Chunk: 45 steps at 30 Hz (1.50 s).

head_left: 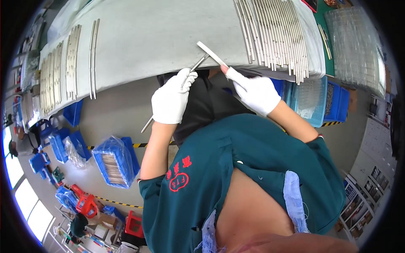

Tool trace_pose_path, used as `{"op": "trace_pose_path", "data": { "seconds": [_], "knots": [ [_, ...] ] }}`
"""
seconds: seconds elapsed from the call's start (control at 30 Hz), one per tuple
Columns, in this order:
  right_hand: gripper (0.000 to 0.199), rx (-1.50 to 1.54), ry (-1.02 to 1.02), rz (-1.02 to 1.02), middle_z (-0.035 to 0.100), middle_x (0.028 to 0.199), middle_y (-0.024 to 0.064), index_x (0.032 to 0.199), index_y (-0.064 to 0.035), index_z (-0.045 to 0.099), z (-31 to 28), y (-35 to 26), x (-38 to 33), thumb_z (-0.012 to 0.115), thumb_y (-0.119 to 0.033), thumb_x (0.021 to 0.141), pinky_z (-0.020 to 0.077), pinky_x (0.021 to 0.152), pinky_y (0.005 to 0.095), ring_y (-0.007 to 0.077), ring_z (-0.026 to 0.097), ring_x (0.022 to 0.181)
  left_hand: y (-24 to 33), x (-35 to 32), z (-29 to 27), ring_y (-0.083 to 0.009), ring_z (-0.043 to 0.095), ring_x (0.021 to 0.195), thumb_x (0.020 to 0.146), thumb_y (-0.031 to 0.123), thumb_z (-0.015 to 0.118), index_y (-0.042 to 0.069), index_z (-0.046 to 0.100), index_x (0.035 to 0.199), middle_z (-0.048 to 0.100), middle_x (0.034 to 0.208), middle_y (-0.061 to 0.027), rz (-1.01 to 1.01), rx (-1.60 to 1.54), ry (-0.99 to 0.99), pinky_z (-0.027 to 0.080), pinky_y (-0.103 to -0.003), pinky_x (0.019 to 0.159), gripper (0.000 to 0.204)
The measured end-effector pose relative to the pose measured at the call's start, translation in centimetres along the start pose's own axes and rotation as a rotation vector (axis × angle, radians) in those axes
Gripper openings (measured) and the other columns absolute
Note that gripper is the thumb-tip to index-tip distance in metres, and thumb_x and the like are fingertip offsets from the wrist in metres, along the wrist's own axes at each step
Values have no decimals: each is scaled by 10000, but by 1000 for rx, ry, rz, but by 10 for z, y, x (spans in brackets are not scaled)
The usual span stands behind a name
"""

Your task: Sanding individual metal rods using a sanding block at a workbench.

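Both my hands wear white gloves. My left hand (171,99) grips a long thin metal rod (198,64) that runs from below the hand up to the edge of the grey-covered table (147,38). My right hand (255,92) pinches a flat white strip-like tool (212,53) whose far end lies across the rod's tip. Rows of similar metal rods (276,31) lie side by side on the table's right part, and more rods (59,69) lie on its left part.
A stack of clear plastic trays (358,46) sits at the table's right end. Blue bins (322,99) stand below the table at right. On the floor at left are a wrapped blue bin of rods (113,162), other blue crates (63,143) and red items (86,202).
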State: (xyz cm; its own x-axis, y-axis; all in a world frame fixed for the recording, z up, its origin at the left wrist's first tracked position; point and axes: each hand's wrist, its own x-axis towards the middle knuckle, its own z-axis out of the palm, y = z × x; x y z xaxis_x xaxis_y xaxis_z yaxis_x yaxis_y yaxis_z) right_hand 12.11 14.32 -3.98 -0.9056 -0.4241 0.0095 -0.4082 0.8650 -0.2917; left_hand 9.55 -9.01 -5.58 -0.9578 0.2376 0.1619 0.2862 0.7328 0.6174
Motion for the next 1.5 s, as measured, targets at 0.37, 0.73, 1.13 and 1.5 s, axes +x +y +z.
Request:
{"op": "trace_pose_path", "data": {
  "seconds": [0.37,0.73,1.13,1.5],
  "knots": [
    [503,-31,-10,-18,494,510,38,1318,-220,472,-7,-3,-7,557,-133,830,393,368,293,179,480,369,0,3,-3,-184,645,737,845,178,579,125,625,1036,675,860,-6,6,-13,0,506,-274,611,204],
    [502,20,-26,-44,478,478,51,1333,-268,448,-9,-2,-7,529,-153,851,399,364,312,209,473,355,0,2,-5,-176,647,750,852,166,566,115,623,1046,678,870,-5,7,63,-60,505,-276,613,208],
    [580,-52,45,39,488,476,39,1416,-176,292,0,4,2,499,-186,874,403,379,339,209,485,367,-1,7,-8,-128,621,695,894,194,528,83,621,1077,676,901,-30,-263,-358,-236,485,-245,639,233],
    [561,-70,-58,-2,471,458,38,1394,-242,341,-14,-9,19,512,-168,866,398,386,325,213,491,383,-19,6,-3,-147,595,659,890,182,540,78,624,1074,651,945,-44,35,-164,-227,482,-254,641,227]
  ]
}}
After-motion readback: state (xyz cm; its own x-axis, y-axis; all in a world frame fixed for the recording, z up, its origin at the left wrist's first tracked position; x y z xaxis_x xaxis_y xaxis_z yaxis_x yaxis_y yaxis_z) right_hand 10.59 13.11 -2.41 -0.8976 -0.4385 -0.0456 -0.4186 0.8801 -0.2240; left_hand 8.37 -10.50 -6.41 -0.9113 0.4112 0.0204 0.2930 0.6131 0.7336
